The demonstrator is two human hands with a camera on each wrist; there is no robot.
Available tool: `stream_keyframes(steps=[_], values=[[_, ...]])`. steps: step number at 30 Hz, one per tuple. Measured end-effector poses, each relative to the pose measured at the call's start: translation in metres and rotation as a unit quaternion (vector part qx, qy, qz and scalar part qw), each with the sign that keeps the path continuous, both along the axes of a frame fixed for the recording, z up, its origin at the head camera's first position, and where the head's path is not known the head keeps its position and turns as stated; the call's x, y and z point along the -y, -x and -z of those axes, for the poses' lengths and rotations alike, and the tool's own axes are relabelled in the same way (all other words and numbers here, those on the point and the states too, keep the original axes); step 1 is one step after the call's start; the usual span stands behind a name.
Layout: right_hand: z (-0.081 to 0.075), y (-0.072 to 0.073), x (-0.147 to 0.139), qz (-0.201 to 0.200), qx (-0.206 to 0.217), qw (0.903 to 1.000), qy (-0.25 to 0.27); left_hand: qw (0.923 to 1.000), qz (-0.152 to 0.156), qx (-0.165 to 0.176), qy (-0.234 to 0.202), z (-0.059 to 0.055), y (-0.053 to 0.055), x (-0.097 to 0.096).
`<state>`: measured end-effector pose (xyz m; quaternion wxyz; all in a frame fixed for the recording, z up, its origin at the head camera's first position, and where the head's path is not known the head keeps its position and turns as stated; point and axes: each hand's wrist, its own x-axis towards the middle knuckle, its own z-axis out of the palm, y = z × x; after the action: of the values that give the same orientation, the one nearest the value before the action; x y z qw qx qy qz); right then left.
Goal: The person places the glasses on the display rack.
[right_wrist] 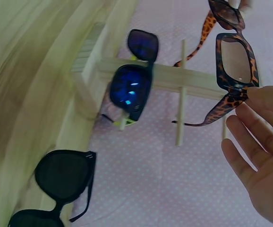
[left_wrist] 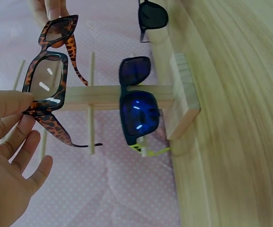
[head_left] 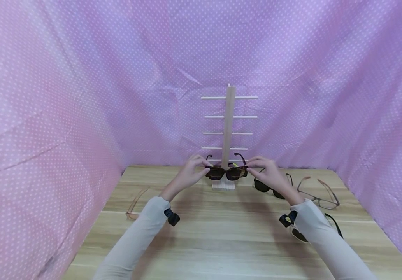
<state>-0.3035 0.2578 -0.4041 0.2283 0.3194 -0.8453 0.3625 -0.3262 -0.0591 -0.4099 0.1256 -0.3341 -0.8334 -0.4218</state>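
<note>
Tortoiseshell sunglasses (left_wrist: 49, 80) hang in the air in front of a wooden display stand (head_left: 229, 124), temples unfolded toward it. My left hand (head_left: 191, 171) pinches one end of the frame between thumb and fingers. The other end is pinched by my right hand (head_left: 268, 173). In both wrist views the temple tips come near a rod just above a pair of blue-lensed sunglasses (left_wrist: 141, 113); whether they touch it I cannot tell. Those blue-lensed sunglasses, with yellow-green on a temple, rest on the stand's lowest rod.
On the table (head_left: 208, 241), black sunglasses (head_left: 262, 187) and thin-framed glasses (head_left: 327, 204) lie to the right. Another dark-lensed pair (head_left: 299, 235) is partly under my right sleeve. Glasses with a light brown temple (head_left: 136, 202) lie left. Pink dotted cloth (head_left: 172, 50) surrounds the table.
</note>
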Motion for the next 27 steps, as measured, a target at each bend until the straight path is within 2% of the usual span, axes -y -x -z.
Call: stream_keyframes(steps=[6, 13, 23, 27], values=[[0.011, 0.011, 0.000, 0.003, -0.017, 0.9999, 0.003, 0.9998, -0.016, 0.005, 0.006, 0.008, 0.007, -0.005], [0.024, 0.023, 0.001, 0.020, -0.020, 0.9996, 0.006, 0.9992, -0.026, 0.029, -0.014, 0.016, 0.014, -0.009], [0.026, 0.030, 0.005, 0.044, -0.015, 0.9989, 0.010, 0.9982, -0.039, 0.034, -0.032, 0.020, 0.027, -0.013], [0.028, 0.032, 0.006, 0.050, -0.013, 0.9986, 0.012, 0.9980, -0.039, 0.028, -0.040, 0.021, 0.028, -0.014]])
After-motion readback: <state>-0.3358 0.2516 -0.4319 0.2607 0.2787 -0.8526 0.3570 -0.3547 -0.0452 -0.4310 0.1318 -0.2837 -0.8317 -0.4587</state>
